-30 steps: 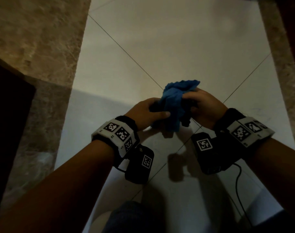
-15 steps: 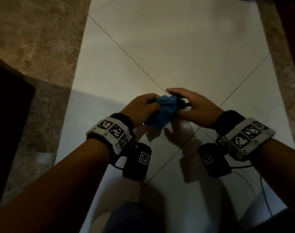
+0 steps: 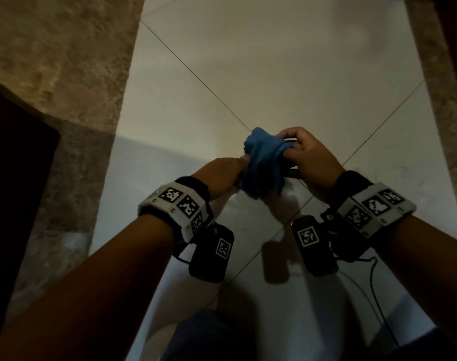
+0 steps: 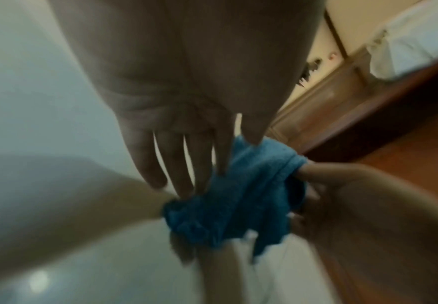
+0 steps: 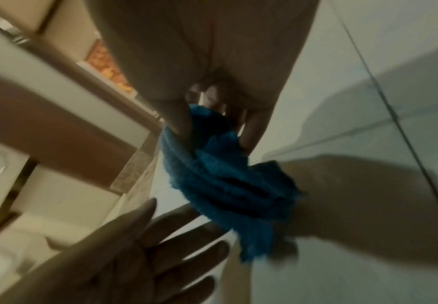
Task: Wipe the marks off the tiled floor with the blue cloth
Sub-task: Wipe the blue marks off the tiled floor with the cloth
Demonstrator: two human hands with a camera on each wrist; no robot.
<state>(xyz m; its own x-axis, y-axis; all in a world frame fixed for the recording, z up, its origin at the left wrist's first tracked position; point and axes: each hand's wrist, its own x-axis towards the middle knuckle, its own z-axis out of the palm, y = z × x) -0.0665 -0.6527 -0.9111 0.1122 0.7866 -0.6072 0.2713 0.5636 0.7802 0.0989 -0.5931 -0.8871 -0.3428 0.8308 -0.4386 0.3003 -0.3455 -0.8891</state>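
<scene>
The blue cloth [image 3: 265,162] hangs bunched above the white tiled floor [image 3: 248,74], near where two grout lines cross. My right hand [image 3: 310,157] grips its upper right part, with the thumb [image 5: 179,121] and fingers pinching the fabric [image 5: 212,168]. My left hand [image 3: 222,175] is on the cloth's left side with straight, spread fingers [image 4: 176,164] lying against the fabric [image 4: 238,195]. Faint grey marks [image 3: 409,178] show on the tile to the right of my right hand.
Brown marbled strips border the white tiles on the left [image 3: 65,74] and right [image 3: 451,126]. Dark furniture [image 3: 13,191] stands at the far left. A thin black cable [image 3: 373,282] trails from my right wrist. My knee [image 3: 209,334] is at the bottom.
Half a second ago both hands pressed the cloth low between them. Now the cloth is lifted and bunched higher, my right hand grips its top and my left hand has drawn back.
</scene>
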